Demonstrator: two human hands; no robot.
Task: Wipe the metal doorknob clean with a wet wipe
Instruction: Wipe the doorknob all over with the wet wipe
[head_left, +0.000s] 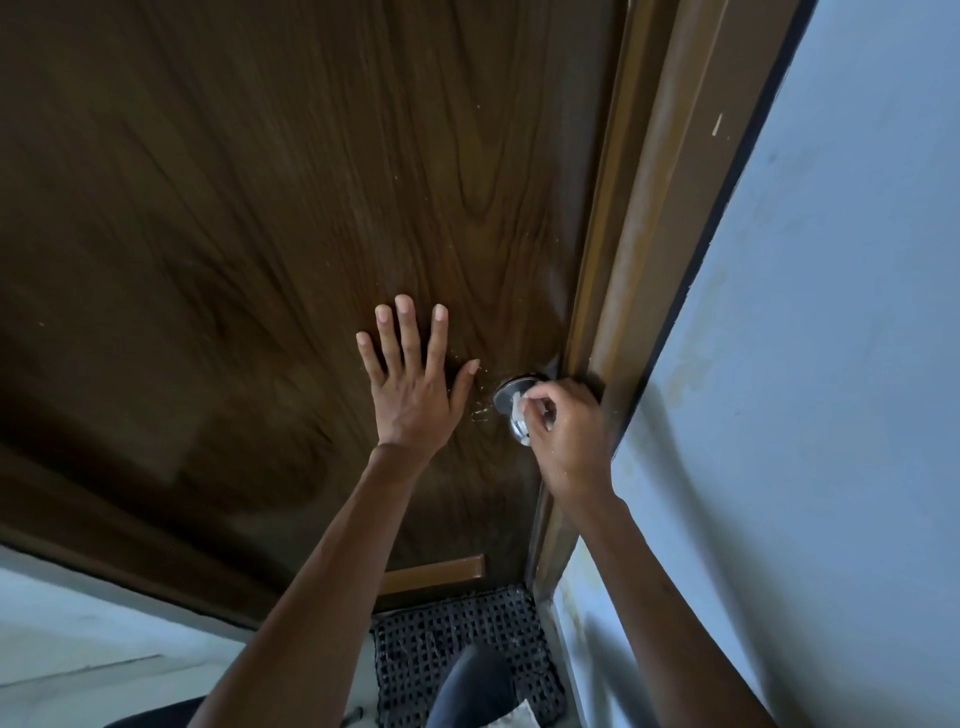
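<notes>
The shiny metal doorknob (508, 399) sits at the right edge of the dark wooden door (260, 234). My right hand (569, 436) is closed around a white wet wipe (520, 415) and presses it against the knob, covering most of it. Only the knob's round base plate and a strip of chrome show to the left of my fingers. My left hand (413, 379) lies flat on the door with fingers spread, just left of the knob, holding nothing.
The brown door frame (623, 312) runs beside the knob, with a pale blue wall (805, 389) to its right. A dark woven mat (457, 639) lies on the floor below the door. My leg (475, 686) stands on the mat.
</notes>
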